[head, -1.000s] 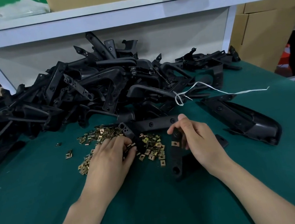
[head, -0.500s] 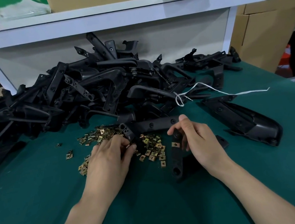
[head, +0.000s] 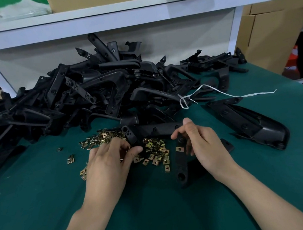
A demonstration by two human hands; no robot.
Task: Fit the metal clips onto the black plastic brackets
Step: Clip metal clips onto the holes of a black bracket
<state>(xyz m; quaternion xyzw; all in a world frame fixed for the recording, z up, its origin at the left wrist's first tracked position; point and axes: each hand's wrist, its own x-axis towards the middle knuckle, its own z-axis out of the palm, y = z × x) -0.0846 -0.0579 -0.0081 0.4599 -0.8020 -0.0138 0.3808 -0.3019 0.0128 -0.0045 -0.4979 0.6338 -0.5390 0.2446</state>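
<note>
Head camera looks down on the bracket point(head: 180, 165) nearest the person, a black plastic strip lying lengthwise toward them on the green worktop point(head: 158, 218). One brass-coloured fitted clip point(head: 179, 149) sits on it near its upper end. The right hand point(head: 204, 142) curls over that end and pinches it between thumb and fingertips. The palm covers whatever part of the bracket runs off to the right, so its full shape is hard to make out.

Just to the left lie the loose clips point(head: 156, 153), a scattered pile. The left hand point(head: 109, 163) rests on them with fingers bent down into the pile and the thumb tip pointing right. Its back hides the fingertips, so I cannot tell whether a clip is caught between them. A few stray clips point(head: 70, 159) lie apart, further left.

A second bracket point(head: 156, 129) lies crosswise just behind the pile. Beyond it rises a tangled heap of brackets point(head: 97, 94), too jumbled to separate piece from piece and cut off at the left edge. A white string point(head: 220, 95) trails from the heap to the right, above a large black moulding point(head: 251, 124). A white shelf point(head: 116, 11) crosses the top, its load cropped, and cardboard boxes point(head: 270, 35) stand at right.
</note>
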